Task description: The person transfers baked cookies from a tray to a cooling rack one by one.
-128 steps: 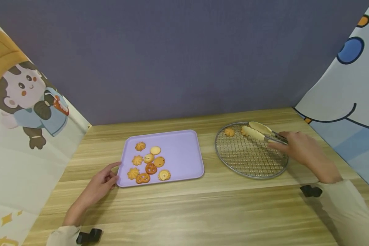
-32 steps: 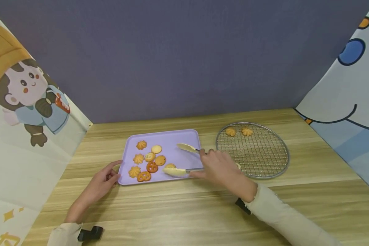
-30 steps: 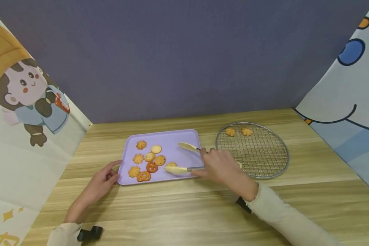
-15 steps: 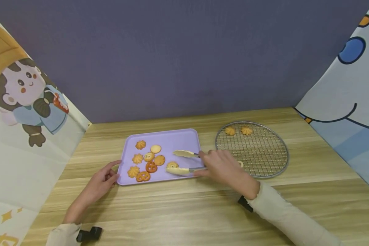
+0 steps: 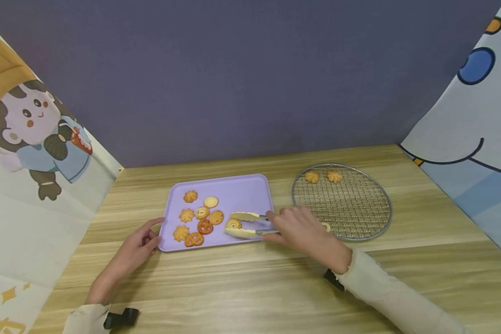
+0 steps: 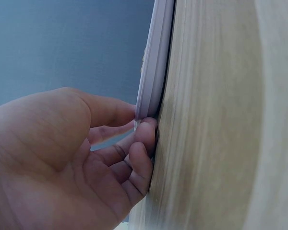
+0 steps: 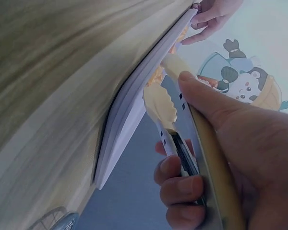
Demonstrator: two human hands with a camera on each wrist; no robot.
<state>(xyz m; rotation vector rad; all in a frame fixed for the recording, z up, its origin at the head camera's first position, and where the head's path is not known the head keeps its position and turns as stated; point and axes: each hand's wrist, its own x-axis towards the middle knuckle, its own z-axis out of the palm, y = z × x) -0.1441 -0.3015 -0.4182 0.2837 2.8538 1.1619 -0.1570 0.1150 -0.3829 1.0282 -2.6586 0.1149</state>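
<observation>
My right hand [image 5: 302,234] grips a pair of tongs [image 7: 209,158] with cream tips. In the head view the tong tips stand on either side of a round swirled cookie [image 5: 234,223] on the lilac tray [image 5: 244,190]. Whether both tips touch it, I cannot tell. Left of it lie two pretzels [image 5: 205,226], several flower-shaped cookies [image 5: 181,233] and a few round cookies [image 5: 216,217]. My left hand [image 5: 135,248] holds the tray's near left edge; in the left wrist view, thumb and fingers pinch the rim [image 6: 149,91].
Right of the tray lies a round wire rack [image 5: 346,204] bearing two flower-shaped cookies [image 5: 334,176] near its far edge. Behind the wooden table [image 5: 234,287] rises a dark panel [image 5: 250,83], with printed panels at both sides.
My right hand has brought the tongs from the rack left to the tray, leaving a flower-shaped cookie on the rack. The tong tips have drawn together about the swirled cookie. My left hand stays put.
</observation>
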